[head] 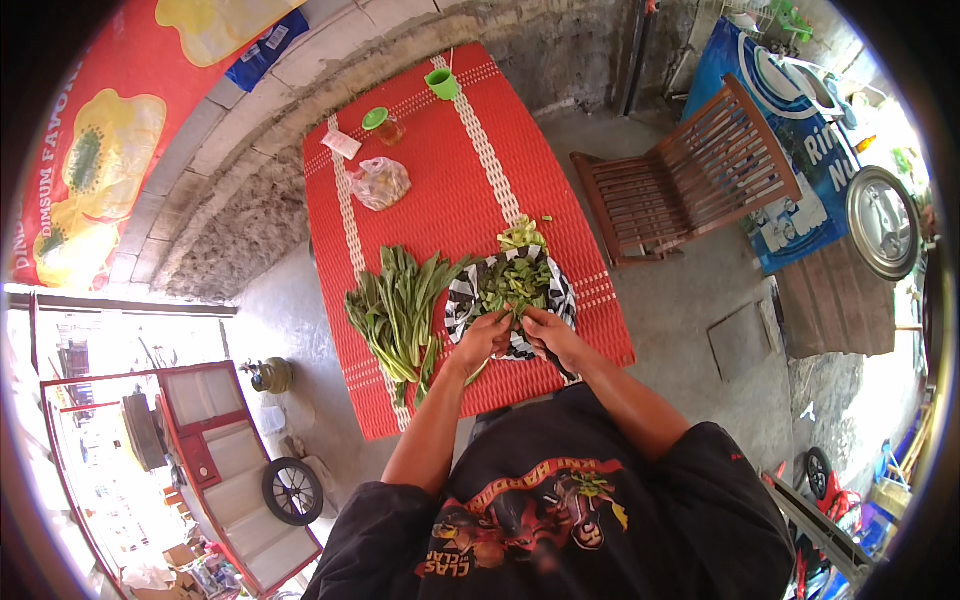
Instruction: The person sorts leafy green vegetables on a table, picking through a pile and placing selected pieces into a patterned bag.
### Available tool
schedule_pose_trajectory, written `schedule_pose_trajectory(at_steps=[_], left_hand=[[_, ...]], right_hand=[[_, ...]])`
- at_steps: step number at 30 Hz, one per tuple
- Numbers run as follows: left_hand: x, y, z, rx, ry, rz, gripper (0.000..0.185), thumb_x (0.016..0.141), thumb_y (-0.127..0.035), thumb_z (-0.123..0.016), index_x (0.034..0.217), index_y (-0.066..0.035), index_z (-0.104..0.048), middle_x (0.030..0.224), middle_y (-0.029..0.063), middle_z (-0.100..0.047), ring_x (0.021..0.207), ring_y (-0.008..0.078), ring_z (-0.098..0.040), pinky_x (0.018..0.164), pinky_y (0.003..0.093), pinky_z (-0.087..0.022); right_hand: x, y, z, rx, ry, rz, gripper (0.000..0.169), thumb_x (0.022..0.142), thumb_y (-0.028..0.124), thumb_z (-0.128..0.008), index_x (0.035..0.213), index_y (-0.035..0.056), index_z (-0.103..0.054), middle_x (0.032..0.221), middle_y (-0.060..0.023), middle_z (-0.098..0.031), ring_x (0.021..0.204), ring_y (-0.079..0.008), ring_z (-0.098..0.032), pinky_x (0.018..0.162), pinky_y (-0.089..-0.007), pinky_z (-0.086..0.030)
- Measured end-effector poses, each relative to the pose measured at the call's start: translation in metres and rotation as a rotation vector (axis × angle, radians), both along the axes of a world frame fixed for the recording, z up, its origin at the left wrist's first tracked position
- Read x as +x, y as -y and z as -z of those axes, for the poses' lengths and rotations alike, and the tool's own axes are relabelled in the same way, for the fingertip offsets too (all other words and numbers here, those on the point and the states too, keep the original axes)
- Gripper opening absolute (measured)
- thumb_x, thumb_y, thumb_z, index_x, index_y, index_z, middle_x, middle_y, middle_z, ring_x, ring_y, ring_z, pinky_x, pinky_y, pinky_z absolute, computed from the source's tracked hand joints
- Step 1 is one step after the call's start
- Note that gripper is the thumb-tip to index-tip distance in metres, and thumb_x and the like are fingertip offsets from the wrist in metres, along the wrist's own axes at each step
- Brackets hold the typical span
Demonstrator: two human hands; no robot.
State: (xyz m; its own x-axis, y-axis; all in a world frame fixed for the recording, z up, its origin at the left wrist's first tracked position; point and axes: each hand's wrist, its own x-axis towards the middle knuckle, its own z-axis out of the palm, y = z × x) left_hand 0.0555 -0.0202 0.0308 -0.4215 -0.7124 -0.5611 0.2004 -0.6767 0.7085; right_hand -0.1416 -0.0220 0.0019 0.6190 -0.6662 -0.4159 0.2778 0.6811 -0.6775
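Note:
Over a bowl lined with a black-and-white checkered plastic bag [566, 300], both hands meet at the near rim. My left hand [484, 339] pinches a leafy green stem, whose thin end trails below it. My right hand [551, 334] is closed around a dark handle [559, 366], probably a knife's; the blade is hard to make out between the fingers. Cut green leaves and stems [514, 281] fill the bowl. Left of it lies a loose bunch of long-stemmed leafy greens [401, 307]. Pale green trimmings [523, 235] sit just beyond the bowl.
The red woven mat [442, 180] covers the table. Toward its far end are a knotted plastic bag [380, 183], a white packet [341, 144], a green-lidded glass jar [390, 131] and a green cup [442, 84]. A wooden folding chair [690, 172] stands to the right.

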Motion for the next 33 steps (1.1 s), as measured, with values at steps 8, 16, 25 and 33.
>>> schedule_pose_trajectory(at_steps=[8,16,25,33], left_hand=[[0.0,-0.001,0.011,-0.005,0.033,-0.066,0.021,0.103,-0.026,-0.048,0.097,-0.007,-0.051,0.066,-0.0065,-0.034,0.054,0.0056,-0.032,0.05,0.0241,-0.028],[-0.009,-0.012,0.045,-0.194,0.37,-0.16,0.027,0.104,-0.031,-0.045,0.094,-0.008,-0.054,0.064,-0.0039,-0.039,0.052,0.0078,-0.038,0.048,0.0255,-0.033],[-0.003,-0.013,0.037,-0.043,0.156,-0.272,0.027,0.104,-0.031,-0.045,0.096,-0.006,-0.054,0.065,-0.0034,-0.039,0.054,0.0094,-0.039,0.052,0.0269,-0.036],[-0.004,-0.013,0.016,0.105,-0.124,-0.351,0.02,0.103,-0.024,-0.041,0.098,-0.008,-0.051,0.068,-0.0002,-0.04,0.056,0.0108,-0.037,0.054,0.0276,-0.035]], right_hand=[[0.011,0.007,-0.011,0.057,-0.132,0.012,0.02,0.103,0.028,-0.049,0.094,0.0112,-0.053,0.061,0.0071,-0.034,0.05,-0.0047,-0.032,0.045,-0.0239,-0.031],[0.032,0.016,-0.001,0.074,-0.321,0.07,0.023,0.103,0.031,-0.049,0.093,0.0111,-0.056,0.06,0.0051,-0.036,0.047,-0.007,-0.034,0.043,-0.027,-0.028],[0.025,0.031,-0.012,0.414,-0.254,-0.013,0.027,0.103,0.04,-0.042,0.118,0.0192,-0.052,0.063,0.0028,-0.046,0.047,-0.0111,-0.042,0.043,-0.0314,-0.031],[0.011,0.014,-0.008,-0.063,-0.161,-0.06,0.05,0.101,0.032,-0.052,0.147,0.0167,-0.04,0.062,0.0032,-0.045,0.047,-0.0067,-0.04,0.042,-0.0243,-0.032]])
